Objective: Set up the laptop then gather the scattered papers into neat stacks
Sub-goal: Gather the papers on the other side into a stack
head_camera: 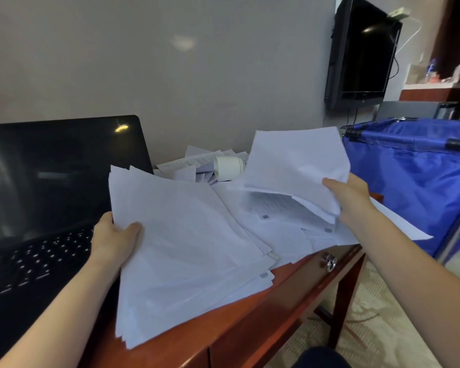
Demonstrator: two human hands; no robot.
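Since the laptop (pixel 51 181) sits open at the left of the tabletop (pixel 250 317), lid up and keys exposed, count the setup step as done. The screen is dark, so power state is unknown.

Head view, paper status:
- Your left grip (pixel 114 240) clamps the left edge of the big stack (pixel 183 248), thumb on top. The stack is just beside the laptop keyboard and its near corner hangs past the tabletop's front edge. Its edges are fanned, not squared.
- Your right grip (pixel 351 197) pinches a smaller sheaf (pixel 298 166), raised above the right side of the tabletop.
- Loose sheets (pixel 276 232) lie overlapped between the two bundles, and one pokes past the right edge.
- Crumpled sheets (pixel 197 163) pile up at the back by the wall, around a white cylinder (pixel 229 168).

My estimate is that gathering is about half done. Most of the paper is in your two bundles, but nothing is neat yet.

What's left:
- merge or set down the sheaf
- sweep up the middle sheets
- clear the back pile
- square the edges of each stack
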